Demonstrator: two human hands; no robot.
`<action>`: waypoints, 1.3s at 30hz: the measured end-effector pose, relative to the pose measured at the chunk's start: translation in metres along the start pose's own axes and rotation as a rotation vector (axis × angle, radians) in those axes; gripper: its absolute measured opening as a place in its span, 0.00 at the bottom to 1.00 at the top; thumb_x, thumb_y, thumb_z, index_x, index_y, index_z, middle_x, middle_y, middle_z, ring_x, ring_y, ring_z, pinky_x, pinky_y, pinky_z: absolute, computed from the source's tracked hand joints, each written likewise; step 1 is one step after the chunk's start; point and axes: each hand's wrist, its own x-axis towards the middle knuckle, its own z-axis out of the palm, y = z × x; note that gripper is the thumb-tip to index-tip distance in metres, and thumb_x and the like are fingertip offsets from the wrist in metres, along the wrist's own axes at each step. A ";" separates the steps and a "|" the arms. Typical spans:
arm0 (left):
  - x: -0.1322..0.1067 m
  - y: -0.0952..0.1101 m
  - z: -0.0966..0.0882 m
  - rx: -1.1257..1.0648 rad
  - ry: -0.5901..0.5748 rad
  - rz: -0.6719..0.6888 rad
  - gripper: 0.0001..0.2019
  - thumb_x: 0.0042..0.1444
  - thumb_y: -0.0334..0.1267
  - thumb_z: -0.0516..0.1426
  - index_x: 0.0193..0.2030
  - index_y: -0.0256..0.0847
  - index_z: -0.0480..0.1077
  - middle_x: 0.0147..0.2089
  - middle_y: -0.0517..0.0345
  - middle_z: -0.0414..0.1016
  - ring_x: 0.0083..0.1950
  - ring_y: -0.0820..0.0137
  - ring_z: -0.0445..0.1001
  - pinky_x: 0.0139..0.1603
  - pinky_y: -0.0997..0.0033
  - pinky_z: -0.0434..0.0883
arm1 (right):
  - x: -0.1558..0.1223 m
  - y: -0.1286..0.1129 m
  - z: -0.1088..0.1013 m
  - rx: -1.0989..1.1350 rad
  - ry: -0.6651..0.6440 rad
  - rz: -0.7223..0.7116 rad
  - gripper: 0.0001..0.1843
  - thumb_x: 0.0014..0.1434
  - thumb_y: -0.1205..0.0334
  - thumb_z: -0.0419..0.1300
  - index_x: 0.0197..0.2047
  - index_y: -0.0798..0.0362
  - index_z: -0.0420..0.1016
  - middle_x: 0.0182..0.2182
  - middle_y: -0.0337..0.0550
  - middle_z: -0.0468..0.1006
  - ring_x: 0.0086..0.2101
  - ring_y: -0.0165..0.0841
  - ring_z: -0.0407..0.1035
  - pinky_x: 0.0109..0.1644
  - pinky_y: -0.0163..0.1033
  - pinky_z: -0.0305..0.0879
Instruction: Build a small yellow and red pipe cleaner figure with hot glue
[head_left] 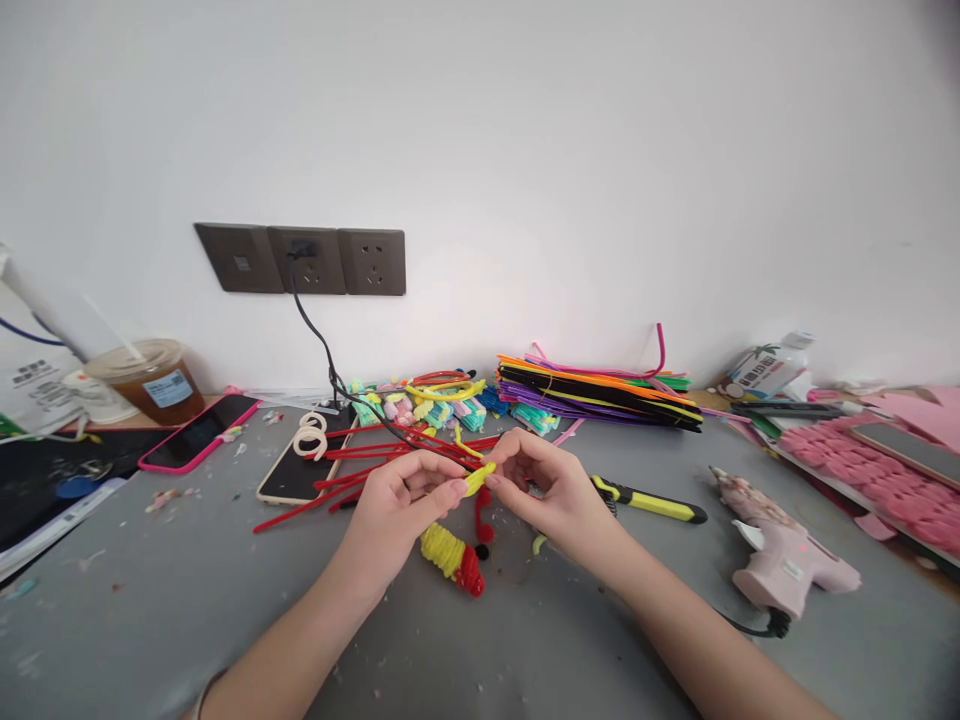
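Note:
Between my two hands is a short, folded yellow pipe cleaner (pixel 478 479). My left hand (pixel 409 495) pinches its left end between thumb and fingers, and my right hand (pixel 541 485) pinches the right end. Just below them on the mat lies a coiled yellow and red pipe-cleaner piece (pixel 444 552), its red end toward the right. A small black ball (pixel 482 551) sits beside it. Behind my hands, loose red pipe cleaners (pixel 289 517) spread to the left. A curled red piece (pixel 484 520) is partly hidden by my fingers.
A pink glue gun (pixel 787 560) and yellow-handled pliers (pixel 656 504) lie to the right. Bundled pipe cleaners (pixel 600 392) rest by the wall. On the left are a pink-cased phone (pixel 199 435), a white-cased phone (pixel 289 475) and a lidded drink cup (pixel 154 385). A black cord (pixel 322 340) hangs from the socket.

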 end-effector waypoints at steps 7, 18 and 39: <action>0.000 -0.002 -0.001 0.014 0.002 0.010 0.09 0.49 0.41 0.68 0.34 0.40 0.78 0.30 0.60 0.78 0.32 0.75 0.72 0.34 0.78 0.69 | 0.001 0.001 -0.001 0.020 -0.003 -0.018 0.05 0.63 0.59 0.60 0.37 0.51 0.72 0.28 0.38 0.72 0.27 0.31 0.63 0.31 0.36 0.58; -0.001 0.002 0.000 0.055 0.052 0.017 0.10 0.49 0.42 0.67 0.34 0.40 0.76 0.30 0.60 0.77 0.31 0.75 0.71 0.31 0.80 0.69 | 0.001 0.000 -0.001 0.085 0.018 0.019 0.10 0.61 0.53 0.63 0.36 0.51 0.75 0.28 0.41 0.72 0.31 0.34 0.64 0.31 0.37 0.60; -0.003 0.006 0.001 0.087 0.032 0.049 0.09 0.49 0.43 0.67 0.33 0.41 0.77 0.32 0.57 0.79 0.34 0.70 0.75 0.35 0.75 0.71 | 0.002 -0.006 -0.001 0.071 -0.028 0.076 0.07 0.60 0.60 0.60 0.33 0.51 0.69 0.26 0.37 0.68 0.26 0.30 0.60 0.29 0.36 0.57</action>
